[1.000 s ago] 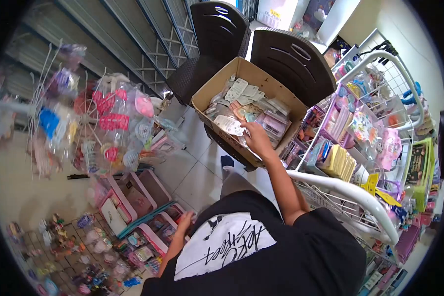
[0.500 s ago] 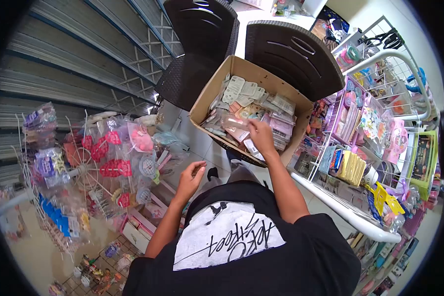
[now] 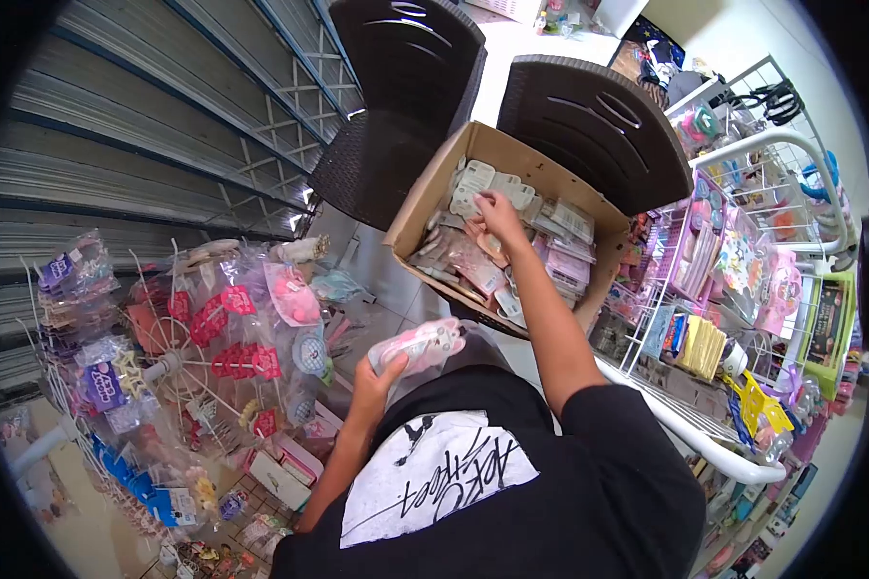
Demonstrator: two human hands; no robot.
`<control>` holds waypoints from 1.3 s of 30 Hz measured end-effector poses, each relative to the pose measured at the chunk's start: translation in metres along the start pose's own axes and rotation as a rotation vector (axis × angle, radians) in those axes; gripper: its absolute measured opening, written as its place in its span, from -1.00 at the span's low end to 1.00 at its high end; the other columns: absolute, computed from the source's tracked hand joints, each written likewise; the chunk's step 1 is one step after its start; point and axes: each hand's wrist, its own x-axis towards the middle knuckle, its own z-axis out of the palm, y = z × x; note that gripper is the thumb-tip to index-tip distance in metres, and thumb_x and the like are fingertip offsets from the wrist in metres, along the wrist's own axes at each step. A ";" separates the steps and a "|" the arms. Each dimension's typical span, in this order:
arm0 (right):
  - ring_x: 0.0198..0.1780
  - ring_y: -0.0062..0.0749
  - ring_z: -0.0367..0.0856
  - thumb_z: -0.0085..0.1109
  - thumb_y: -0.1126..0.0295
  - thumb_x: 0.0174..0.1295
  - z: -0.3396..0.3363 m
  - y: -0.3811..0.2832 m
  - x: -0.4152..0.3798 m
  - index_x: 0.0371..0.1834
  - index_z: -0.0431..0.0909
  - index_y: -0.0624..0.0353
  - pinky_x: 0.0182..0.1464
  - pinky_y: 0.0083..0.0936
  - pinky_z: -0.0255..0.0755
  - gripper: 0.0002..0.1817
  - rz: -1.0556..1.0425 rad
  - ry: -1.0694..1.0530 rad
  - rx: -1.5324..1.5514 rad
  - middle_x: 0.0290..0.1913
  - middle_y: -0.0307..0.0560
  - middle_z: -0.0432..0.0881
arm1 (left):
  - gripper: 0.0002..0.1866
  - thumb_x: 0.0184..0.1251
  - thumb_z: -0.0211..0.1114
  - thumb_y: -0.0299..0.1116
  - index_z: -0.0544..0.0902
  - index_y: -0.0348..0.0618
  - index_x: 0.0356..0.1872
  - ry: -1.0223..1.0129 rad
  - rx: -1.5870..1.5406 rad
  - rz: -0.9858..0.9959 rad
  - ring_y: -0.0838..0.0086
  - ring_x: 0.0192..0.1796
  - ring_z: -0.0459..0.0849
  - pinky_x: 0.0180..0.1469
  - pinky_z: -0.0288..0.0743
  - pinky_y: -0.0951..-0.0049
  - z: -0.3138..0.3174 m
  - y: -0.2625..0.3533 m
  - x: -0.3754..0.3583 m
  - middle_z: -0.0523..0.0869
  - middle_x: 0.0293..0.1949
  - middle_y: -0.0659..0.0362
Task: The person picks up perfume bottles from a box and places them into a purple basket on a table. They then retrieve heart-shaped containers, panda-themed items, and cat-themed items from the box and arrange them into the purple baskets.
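Observation:
My left hand is wrapped round one end of a pink-and-white packet in clear plastic, held in front of my body. Over a cardboard box, my right hand reaches in with its fingers bent and pressed together. Its fingertips are at the edge of some white carded packs; I cannot tell what is between them. Flat pink packs fill the right side of the box, and a clear packet with pink contents lies towards its front.
Two dark woven-pattern chairs stand behind the box. On my left is a wire display rack hung with bagged goods. A white wire shelf with baskets and packets runs along my right. A metal shutter borders the left.
My left hand, empty before, now grips the pink-and-white packet. My right hand has let go of a clear packet and moved farther back in the box, to the white carded packs.

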 end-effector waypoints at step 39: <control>0.04 -0.25 0.69 0.23 0.69 0.01 -0.036 -0.077 -0.429 -0.14 0.77 0.14 0.04 -0.40 0.57 -0.65 -0.664 0.099 -0.298 0.05 -0.02 0.69 | -0.61 0.54 0.17 -0.24 0.62 -0.40 0.13 -0.701 0.083 -0.047 0.55 -0.02 0.68 0.09 0.53 0.46 0.067 0.007 -0.035 0.73 -0.01 0.13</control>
